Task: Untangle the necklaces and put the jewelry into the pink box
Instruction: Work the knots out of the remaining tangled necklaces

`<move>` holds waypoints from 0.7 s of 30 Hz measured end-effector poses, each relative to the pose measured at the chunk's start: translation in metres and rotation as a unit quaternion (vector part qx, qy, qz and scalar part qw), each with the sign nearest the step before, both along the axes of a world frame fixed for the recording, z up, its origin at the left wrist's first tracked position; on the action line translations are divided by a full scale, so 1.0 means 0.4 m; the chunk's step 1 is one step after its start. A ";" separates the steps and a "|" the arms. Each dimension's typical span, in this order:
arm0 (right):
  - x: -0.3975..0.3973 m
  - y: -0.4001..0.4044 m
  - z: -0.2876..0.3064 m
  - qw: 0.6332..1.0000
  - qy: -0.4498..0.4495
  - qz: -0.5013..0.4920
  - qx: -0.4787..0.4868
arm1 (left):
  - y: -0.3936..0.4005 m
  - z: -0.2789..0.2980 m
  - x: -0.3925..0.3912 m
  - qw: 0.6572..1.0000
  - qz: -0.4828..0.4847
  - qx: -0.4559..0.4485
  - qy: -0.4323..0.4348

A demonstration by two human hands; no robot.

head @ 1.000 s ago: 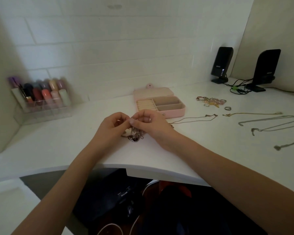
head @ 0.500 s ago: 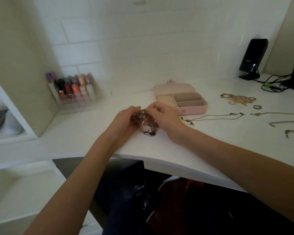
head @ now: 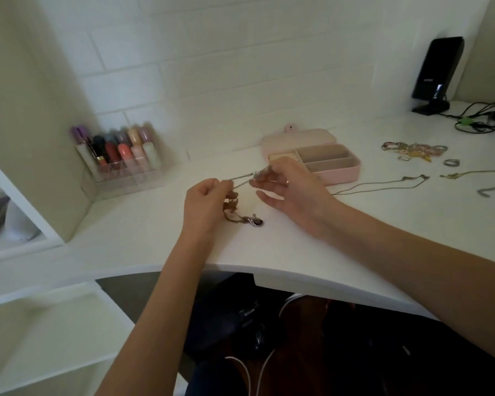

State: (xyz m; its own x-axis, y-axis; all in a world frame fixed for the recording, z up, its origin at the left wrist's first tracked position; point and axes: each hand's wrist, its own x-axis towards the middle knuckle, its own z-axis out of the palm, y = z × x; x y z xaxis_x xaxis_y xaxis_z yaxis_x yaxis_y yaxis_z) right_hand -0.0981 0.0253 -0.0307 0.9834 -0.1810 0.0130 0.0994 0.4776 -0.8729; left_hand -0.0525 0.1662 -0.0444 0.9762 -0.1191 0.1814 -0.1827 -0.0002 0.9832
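A tangled clump of necklaces (head: pixel 236 208) hangs between my hands just above the white desk (head: pixel 155 224), its pendant end touching the surface. My left hand (head: pixel 203 205) grips the clump with curled fingers. My right hand (head: pixel 286 187) pinches a thin chain strand (head: pixel 242 178) pulled taut towards the pink box. The pink jewelry box (head: pixel 340 167) stands open behind my right hand, its compartments partly hidden by my fingers. A loose necklace (head: pixel 383 184) lies straightened to the right of the box.
A clear organizer with lipsticks (head: pixel 120 155) stands at the back left. A heap of bracelets and rings (head: pixel 412 151) and more chains (head: pixel 469 174) lie at the right. A black speaker (head: pixel 437 72) and cables (head: pixel 477 118) occupy the far right corner. Shelves stand at the left.
My hands have drawn apart, stretching a chain strand out of the clump. The view has swung left, so the right-hand necklaces have shifted towards the frame edge.
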 end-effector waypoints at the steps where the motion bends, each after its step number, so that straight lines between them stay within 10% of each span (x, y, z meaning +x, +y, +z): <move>1: -0.001 -0.003 0.002 1.000 0.010 0.007 0.020 | 0.002 0.001 0.001 1.000 -0.005 -0.023 0.015; 13: -0.002 -0.025 -0.001 0.978 0.032 0.110 0.176 | -0.001 0.000 -0.004 0.998 0.049 -0.036 0.000; 18: -0.009 -0.012 0.002 0.992 0.064 0.101 -0.044 | 0.025 0.005 0.007 0.987 0.030 -0.150 0.054; 21: -0.018 -0.012 0.007 0.939 -0.001 0.052 -0.340 | 0.025 0.010 0.002 0.987 0.033 -0.145 0.055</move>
